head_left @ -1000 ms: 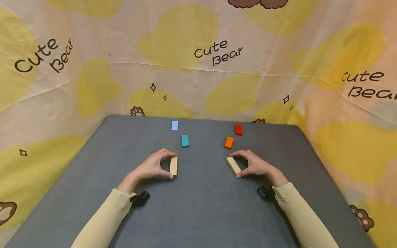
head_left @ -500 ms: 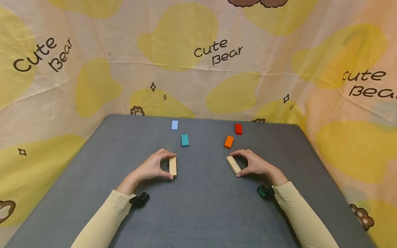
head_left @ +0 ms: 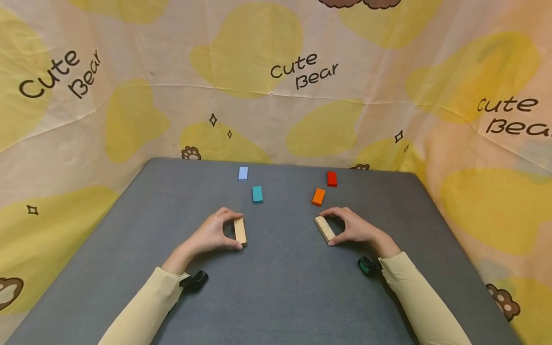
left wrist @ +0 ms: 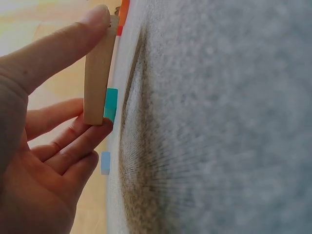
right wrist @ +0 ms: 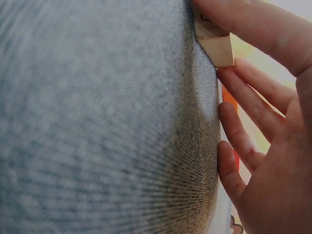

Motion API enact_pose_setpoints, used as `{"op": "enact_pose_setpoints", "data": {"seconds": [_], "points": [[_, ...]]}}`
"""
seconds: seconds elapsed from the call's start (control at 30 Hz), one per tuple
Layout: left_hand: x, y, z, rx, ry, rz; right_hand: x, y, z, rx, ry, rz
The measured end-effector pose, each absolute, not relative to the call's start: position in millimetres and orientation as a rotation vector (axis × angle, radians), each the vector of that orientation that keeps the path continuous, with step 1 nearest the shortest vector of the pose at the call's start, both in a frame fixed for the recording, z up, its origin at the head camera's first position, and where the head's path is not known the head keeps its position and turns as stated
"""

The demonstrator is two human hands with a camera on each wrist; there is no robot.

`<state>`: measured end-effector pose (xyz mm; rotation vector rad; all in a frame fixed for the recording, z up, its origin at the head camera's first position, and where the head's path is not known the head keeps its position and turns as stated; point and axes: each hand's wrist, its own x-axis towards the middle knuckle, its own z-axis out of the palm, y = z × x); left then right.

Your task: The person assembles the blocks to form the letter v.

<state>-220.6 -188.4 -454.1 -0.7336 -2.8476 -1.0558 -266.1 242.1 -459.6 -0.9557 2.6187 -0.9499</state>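
Note:
In the head view my left hand [head_left: 210, 233] pinches a plain wooden block [head_left: 239, 231] by its two ends, thumb at the near end and fingers at the far one. The left wrist view shows this wooden block [left wrist: 97, 78] raised slightly off the table, with a shadow beside it. On the other side, my right hand [head_left: 355, 228] holds a second wooden block [head_left: 325, 229] end to end in the same way, slanted with its far end toward the left. The right wrist view shows part of that block [right wrist: 218, 50] near the table surface; the thumb covers the rest.
Beyond the left hand lie a teal block [head_left: 257, 195] and a light blue block [head_left: 243, 174]. An orange block [head_left: 318, 197] and a red block [head_left: 331, 179] lie beyond the right hand. The grey table [head_left: 280, 287] meets a patterned cloth [head_left: 241, 52] behind.
My left hand's block has shifted slightly left and turned, its far end swinging leftward. The right hand and its block have stayed in place.

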Motion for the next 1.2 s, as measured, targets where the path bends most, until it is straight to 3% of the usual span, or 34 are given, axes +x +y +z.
{"op": "enact_pose_setpoints", "data": {"seconds": [1.2], "points": [[-205.4, -204.7, -454.3, -0.646, -2.893, -0.983, -265.9, 241.5, -461.1, -0.928, 2.622, -0.966]]}}
